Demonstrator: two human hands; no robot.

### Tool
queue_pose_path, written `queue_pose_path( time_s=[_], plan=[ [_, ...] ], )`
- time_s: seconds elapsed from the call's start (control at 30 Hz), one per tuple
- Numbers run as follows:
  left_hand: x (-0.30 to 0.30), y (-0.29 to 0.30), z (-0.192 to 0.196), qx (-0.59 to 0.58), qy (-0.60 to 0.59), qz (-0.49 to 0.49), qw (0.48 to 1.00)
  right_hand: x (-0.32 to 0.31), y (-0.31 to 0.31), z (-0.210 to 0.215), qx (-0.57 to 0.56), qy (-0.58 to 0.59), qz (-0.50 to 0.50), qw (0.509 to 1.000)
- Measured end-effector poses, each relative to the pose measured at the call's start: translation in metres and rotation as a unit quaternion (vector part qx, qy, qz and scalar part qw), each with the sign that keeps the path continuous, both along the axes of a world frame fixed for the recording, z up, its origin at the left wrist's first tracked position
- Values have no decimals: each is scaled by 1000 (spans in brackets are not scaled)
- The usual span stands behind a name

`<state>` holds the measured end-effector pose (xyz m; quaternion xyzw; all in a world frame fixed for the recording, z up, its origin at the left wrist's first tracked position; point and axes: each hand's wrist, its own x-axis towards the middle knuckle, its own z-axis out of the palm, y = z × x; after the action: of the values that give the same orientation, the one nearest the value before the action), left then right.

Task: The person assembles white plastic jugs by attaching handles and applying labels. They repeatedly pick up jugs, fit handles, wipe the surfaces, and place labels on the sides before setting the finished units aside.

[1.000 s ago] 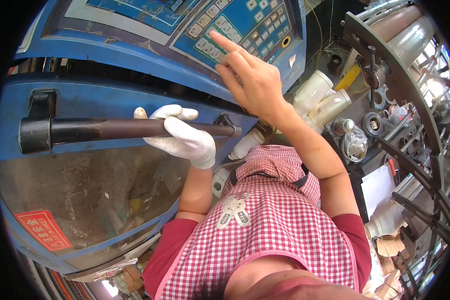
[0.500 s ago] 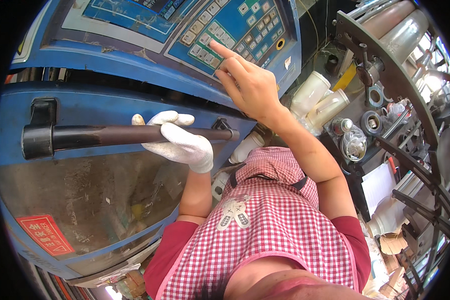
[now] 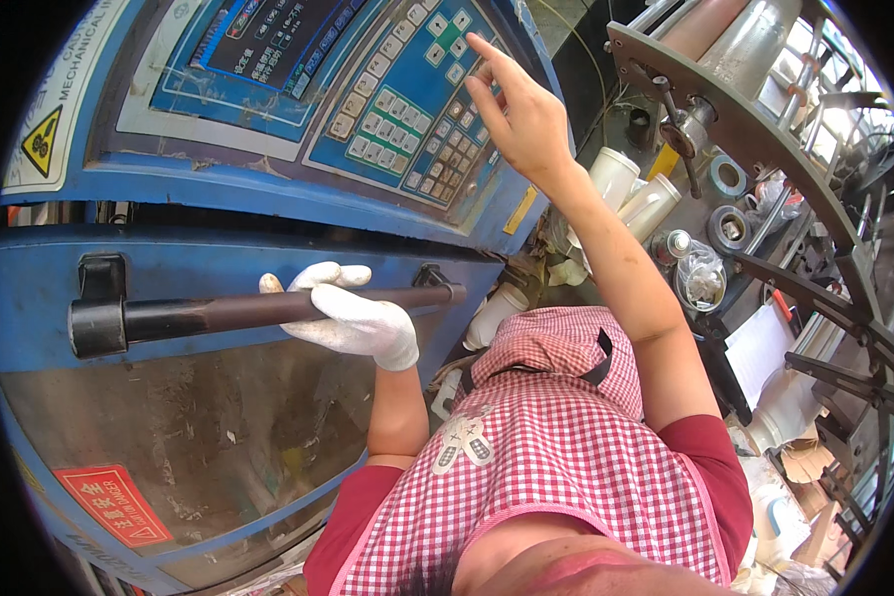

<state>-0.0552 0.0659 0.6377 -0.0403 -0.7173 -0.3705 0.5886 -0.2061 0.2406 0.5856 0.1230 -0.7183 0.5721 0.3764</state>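
A white glove covers my left hand (image 3: 363, 323), whose fingers and thumb wrap loosely round the dark bar handle (image 3: 199, 316) of a blue machine door (image 3: 30, 278). Bare and holding nothing, my right hand (image 3: 528, 124) reaches up to the control panel (image 3: 318, 164). Its index finger is stretched out with the tip at the arrow keys in the panel's upper right, and the thumb stands apart. Whether the fingertip presses a key I cannot tell. White number keys (image 3: 392, 129) lie below and left of that hand. A lit display screen (image 3: 278, 45) fills the panel's upper left.
The door has a smeared window (image 3: 209, 417) and a red warning label (image 3: 114, 505). To the right stand pale plastic cylinders (image 3: 614, 174), tape rolls (image 3: 729, 177), a spray can (image 3: 671, 245) and a metal frame with rollers (image 3: 745, 45). White paper (image 3: 757, 358) lies near the frame.
My right hand has moved up and right, from the number keys to the arrow keys. My left hand stays on the handle. The view has shifted, showing more of the screen.
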Motion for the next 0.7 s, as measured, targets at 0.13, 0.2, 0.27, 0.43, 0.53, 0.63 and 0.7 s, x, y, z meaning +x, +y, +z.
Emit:
queue_pose_path(
  time_s=[0.13, 0.2, 0.27, 0.43, 0.53, 0.63, 0.7],
  plan=[
    [0, 5, -1, 32, -2, 4, 999, -10, 0, -2, 13, 13, 4, 1000],
    [0, 5, -2, 28, -1, 9, 1000, -12, -2, 0, 3, 27, -6, 1000],
    [1, 3, -2, 20, 2, 9, 1000, -17, -2, -3, 26, 40, -21, 999],
    [3, 4, -2, 12, -3, 15, 1000, -22, -9, -5, 64, 51, -79, 994],
    [3, 6, -1, 29, -5, 18, 999, -18, -9, 4, 95, 34, -117, 988],
    [0, 10, 1, 41, 6, 16, 999, -18, -6, 6, 55, 11, -80, 995],
    [2, 9, 1, 56, 4, 13, 998, -17, -1, 11, -4, -3, -13, 1000]
  ],
)
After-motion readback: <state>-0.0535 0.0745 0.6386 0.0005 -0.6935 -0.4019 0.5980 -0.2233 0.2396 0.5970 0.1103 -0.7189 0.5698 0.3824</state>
